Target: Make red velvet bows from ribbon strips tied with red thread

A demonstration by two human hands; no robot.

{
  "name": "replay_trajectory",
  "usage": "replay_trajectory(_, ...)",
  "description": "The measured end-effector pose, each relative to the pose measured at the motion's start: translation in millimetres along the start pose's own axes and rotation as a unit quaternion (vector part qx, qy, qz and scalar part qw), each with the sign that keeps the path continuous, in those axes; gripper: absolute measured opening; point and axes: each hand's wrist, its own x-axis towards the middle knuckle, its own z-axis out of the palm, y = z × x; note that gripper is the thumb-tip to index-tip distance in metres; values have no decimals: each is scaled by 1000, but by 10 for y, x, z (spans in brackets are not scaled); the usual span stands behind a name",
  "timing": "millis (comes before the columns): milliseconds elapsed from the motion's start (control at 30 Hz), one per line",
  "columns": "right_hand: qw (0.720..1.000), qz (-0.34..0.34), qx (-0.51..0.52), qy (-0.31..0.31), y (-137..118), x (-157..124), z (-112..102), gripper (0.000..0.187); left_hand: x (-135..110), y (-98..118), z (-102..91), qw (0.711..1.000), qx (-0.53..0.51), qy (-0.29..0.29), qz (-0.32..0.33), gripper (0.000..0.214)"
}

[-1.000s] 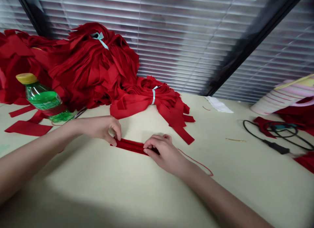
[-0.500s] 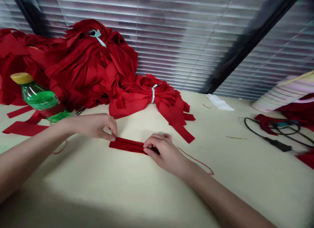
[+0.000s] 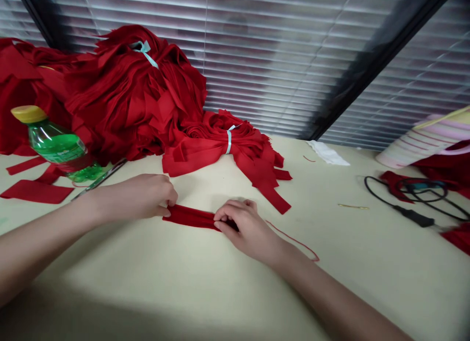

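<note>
The left hand (image 3: 135,198) pinched the left end of a red fabric strip (image 3: 191,217) while the right hand's (image 3: 246,228) closed fingers clamped its right part, seemingly keeping it flat on the pale table (image 3: 176,282).

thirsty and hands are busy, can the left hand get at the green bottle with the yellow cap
Probably yes, once it lets go. The left hand is pinching the red fabric strip, and the green bottle sits just past its wrist, with only a slim metal tool lying nearby.
</note>
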Motion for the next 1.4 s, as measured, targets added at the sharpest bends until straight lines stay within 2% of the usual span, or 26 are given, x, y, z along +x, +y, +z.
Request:
replay_trajectory(100, 1000, 1, 0, 4, 2, 0, 1, 9, -11, 26, 18, 999, 24, -42, -8, 14)
replay_trajectory(267, 1000, 6, -1, 2, 6, -7, 6, 9, 15, -17, -18, 997, -24, -70, -32, 14)
replay_trajectory(467, 1000, 8, -4, -1, 4, -5, 11, 9, 29, -61, -45, 995, -44, -85, -18, 15)
replay_trajectory(700, 1000, 4, -2, 0, 7, -6, 12, 9, 8, 35, -28, 995, 53, -77, 41, 21)
replay_trajectory(833, 1000, 8, -7, 2, -4, -12, 1, 8, 0, 128, 37, 988, 127, -71, 49, 18)
replay_trajectory(967, 1000, 8, -12, 2, -11, -10, 2, 8, -11, 123, 52, 992, 101, -80, 10, 16)
replay_trajectory(1100, 1000, 4, -13, 2, -3, -2, 7, 9, -112, -114, -22, 987, 83, -118, -66, 13)
replay_trajectory(1167, 1000, 4, -10, 2, -2, 0, 4, 9, -158, -206, -71, 982, 122, -98, -103, 8)
replay_trajectory(1233, 1000, 5, -7, 2, -5, -1, 0, 9, -149, -169, -97, 982, 161, -32, -89, 9)
replay_trajectory(1300, 1000, 5, -9, 2, -14, -2, -4, 9, -76, 14, -68, 987, 146, 61, -14, 18)
replay_trajectory(1400, 1000, 6, -14, -1, -29, 2, -10, 9, 89, 409, 102, 986, -2, 136, 97, 22)
